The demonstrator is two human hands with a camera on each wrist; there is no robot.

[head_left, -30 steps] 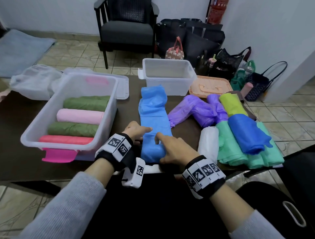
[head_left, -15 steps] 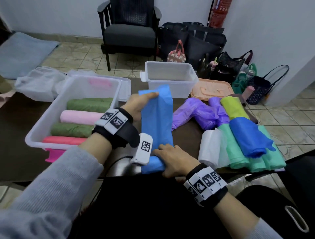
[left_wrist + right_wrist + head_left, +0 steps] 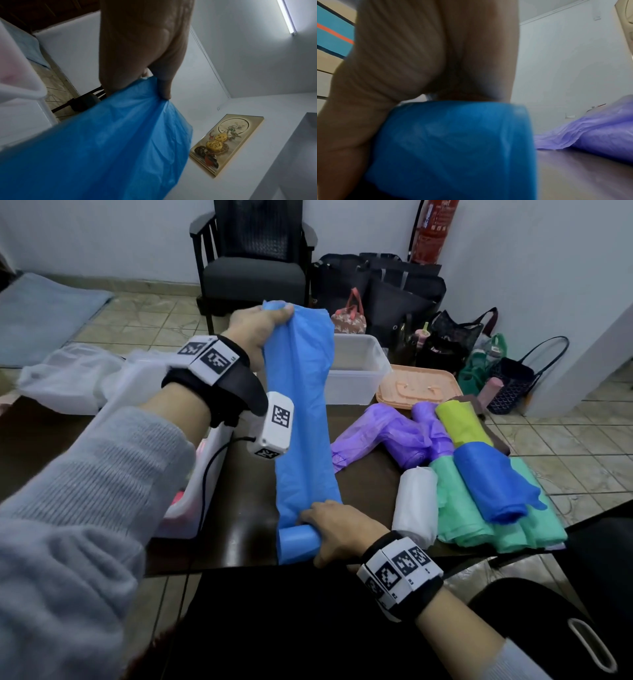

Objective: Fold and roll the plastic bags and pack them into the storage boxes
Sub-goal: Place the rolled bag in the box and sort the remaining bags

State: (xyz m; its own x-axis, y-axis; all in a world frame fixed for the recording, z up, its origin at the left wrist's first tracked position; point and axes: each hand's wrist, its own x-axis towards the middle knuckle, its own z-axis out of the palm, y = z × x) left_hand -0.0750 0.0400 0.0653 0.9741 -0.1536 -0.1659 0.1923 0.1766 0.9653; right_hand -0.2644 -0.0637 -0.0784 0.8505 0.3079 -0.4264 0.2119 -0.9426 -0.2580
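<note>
A long folded light-blue plastic bag (image 3: pixel 301 412) stretches from the table's near edge up into the air. My left hand (image 3: pixel 274 314) grips its far end and holds it raised and taut above the table. The left wrist view shows those fingers (image 3: pixel 164 86) pinching the bunched blue bag (image 3: pixel 102 148). The bag's near end is a short roll (image 3: pixel 298 537) lying on the dark table (image 3: pixel 246 508). My right hand (image 3: pixel 310 525) grips this roll from the right. In the right wrist view my palm covers the blue roll (image 3: pixel 453 142).
An empty clear box (image 3: pixel 356 371) stands at the back with an orange lid (image 3: pixel 418 386) beside it. My left arm hides most of the left box (image 3: pixel 191 501). Purple (image 3: pixel 387 433), green (image 3: pixel 459 508), dark blue (image 3: pixel 489 481), white (image 3: pixel 414 501) and yellow-green (image 3: pixel 459 422) bags lie on the right.
My left hand left the roll, took the bag's far end and lifted it high, pulling the strip taut. The right hand stayed on the roll at the near edge.
</note>
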